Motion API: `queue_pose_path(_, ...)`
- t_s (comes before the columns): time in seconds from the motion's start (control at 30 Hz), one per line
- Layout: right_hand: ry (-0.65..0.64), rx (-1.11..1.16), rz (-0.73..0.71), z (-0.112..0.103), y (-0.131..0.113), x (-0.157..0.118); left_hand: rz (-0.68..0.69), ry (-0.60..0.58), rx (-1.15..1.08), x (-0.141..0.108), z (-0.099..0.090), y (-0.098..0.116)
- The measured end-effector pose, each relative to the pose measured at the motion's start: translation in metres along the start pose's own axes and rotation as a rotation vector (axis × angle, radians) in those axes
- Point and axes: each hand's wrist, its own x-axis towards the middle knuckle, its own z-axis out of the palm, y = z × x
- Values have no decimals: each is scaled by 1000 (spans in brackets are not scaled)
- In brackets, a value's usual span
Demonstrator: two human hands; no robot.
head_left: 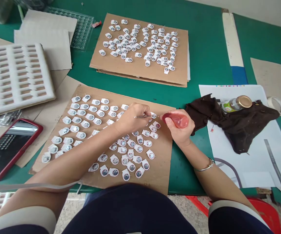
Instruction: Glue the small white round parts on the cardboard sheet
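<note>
My left hand (133,116) is closed around thin metal tweezers (140,116), above the near cardboard sheet (163,156). At their tip is a small white piece with a round silvery part (153,115). My right hand (181,131) is wrapped round a soft, translucent red squeeze bottle (178,120), its narrow end pointing left at that piece. Many similar white pieces (130,166) lie in loose rows around and below my hands. Several near my right hand show a reddish ring around the silvery disc. My left forearm covers part of the rows.
Another cardboard stack (138,71) with more white pieces lies farther back. To the left are a white slotted tray (46,78) and a red-cased phone (30,133). On the right, a dark cloth (240,133) and a glass jar (235,104) rest on white paper (257,165).
</note>
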Motion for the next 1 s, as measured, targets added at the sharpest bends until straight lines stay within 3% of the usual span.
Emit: queue_pose_path(1.0,-38,6,-4,0,-1,-2,-40,-39,-36,1,-1,-2)
